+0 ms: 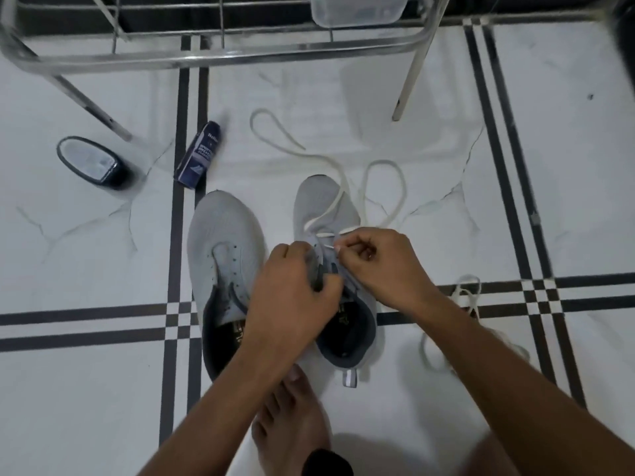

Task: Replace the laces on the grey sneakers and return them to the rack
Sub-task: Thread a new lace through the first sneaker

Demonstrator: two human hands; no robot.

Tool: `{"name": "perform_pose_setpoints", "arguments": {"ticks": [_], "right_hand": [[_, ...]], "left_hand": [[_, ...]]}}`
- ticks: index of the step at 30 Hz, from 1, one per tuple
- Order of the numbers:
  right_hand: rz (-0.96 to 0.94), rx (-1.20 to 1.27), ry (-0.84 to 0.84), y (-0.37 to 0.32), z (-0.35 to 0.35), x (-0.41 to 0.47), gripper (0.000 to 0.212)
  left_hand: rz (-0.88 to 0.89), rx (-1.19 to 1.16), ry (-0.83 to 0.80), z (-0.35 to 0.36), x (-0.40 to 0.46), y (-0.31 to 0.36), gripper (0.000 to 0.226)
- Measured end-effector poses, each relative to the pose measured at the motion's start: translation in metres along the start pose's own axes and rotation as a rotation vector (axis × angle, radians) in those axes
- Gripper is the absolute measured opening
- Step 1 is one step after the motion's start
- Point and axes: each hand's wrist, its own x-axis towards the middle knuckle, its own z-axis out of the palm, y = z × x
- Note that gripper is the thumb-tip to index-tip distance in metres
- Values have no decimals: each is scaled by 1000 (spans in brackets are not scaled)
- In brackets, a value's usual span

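Observation:
Two grey sneakers stand side by side on the tiled floor. The left sneaker has bare eyelets and no lace. The right sneaker has a white lace running through its lowest eyelets, with long loops trailing across the floor beyond the toe. My left hand grips the eyelet flap and tongue of the right sneaker. My right hand pinches the lace tip just above the eyelets. A second white lace lies on the floor to the right, partly hidden by my right forearm.
The metal shoe rack spans the top of the view, its legs standing on the floor. A dark blue box and a dark oval container lie at the left. My bare foot rests below the sneakers.

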Motion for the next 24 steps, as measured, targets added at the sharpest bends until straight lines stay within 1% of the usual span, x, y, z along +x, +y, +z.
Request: {"name": "perform_pose_setpoints", "arguments": {"ticks": [4, 7, 10, 16, 20, 24], "right_hand": [[-68, -75, -33, -6, 2, 7, 5], [-114, -116, -31, -5, 7, 10, 7], [-148, -149, -21, -3, 12, 10, 9], [-219, -230, -29, -4, 14, 14, 17], [-218, -177, -14, -6, 18, 16, 21], [-206, -193, 49, 2, 22, 15, 11]], "left_hand": [[17, -91, 65, 5, 2, -12, 22], [-38, -221, 76, 5, 5, -16, 21], [-74, -310, 54, 2, 5, -17, 21], [-111, -383, 41, 1, 4, -20, 19], [-109, -426, 15, 0, 4, -20, 19], [-161, -493, -18, -2, 9, -22, 19]]}}
